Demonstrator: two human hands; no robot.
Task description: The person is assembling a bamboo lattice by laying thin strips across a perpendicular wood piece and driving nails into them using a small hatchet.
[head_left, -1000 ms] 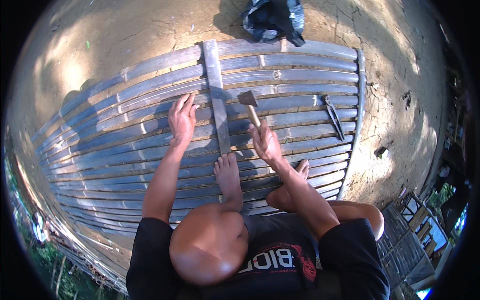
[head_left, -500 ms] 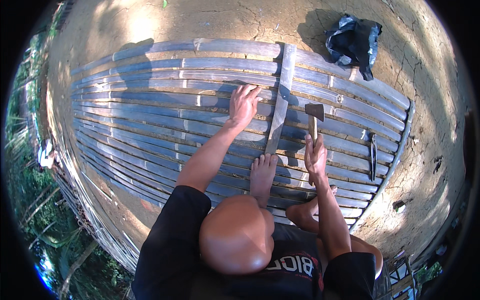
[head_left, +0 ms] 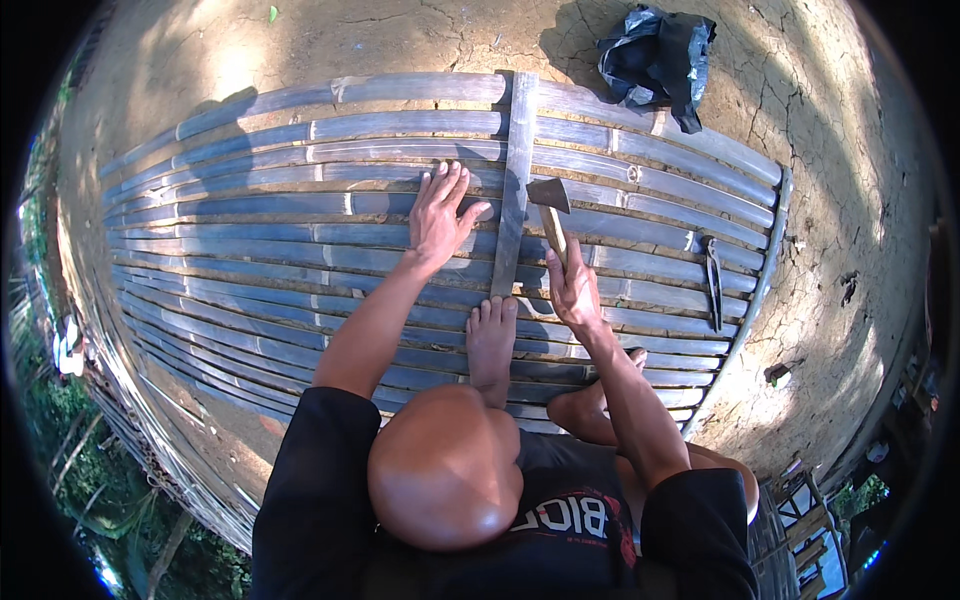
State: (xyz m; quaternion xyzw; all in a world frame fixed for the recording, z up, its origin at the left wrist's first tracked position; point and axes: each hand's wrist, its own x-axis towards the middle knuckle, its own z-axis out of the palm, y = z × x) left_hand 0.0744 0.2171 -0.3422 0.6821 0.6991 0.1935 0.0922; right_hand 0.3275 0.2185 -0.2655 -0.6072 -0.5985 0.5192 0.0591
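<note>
My right hand (head_left: pixel 577 292) is closed round the wooden handle of a hatchet (head_left: pixel 553 228). Its dark metal head is up by the right edge of a flat wooden strip (head_left: pixel 515 180); contact between them cannot be told. That strip lies crosswise over a panel of split bamboo slats (head_left: pixel 270 205). Left of the strip, my left hand (head_left: pixel 438 222) is spread out over the slats, palm down, holding nothing. My bare foot (head_left: pixel 491 335) is at the strip's near end.
Dark pincers (head_left: pixel 713 283) lie on the slats at the right. A crumpled black plastic bag (head_left: pixel 655 62) sits past the panel's far right edge. A pole (head_left: pixel 772 250) borders the panel's right end. Cracked bare soil (head_left: pixel 810 330) surrounds it, with piled sticks (head_left: pixel 165 440) at the left.
My left hand's fingers have spread from a curled pose. My right hand has swung the hatchet leftward, its head now close to the strip. The whole view has shifted slightly.
</note>
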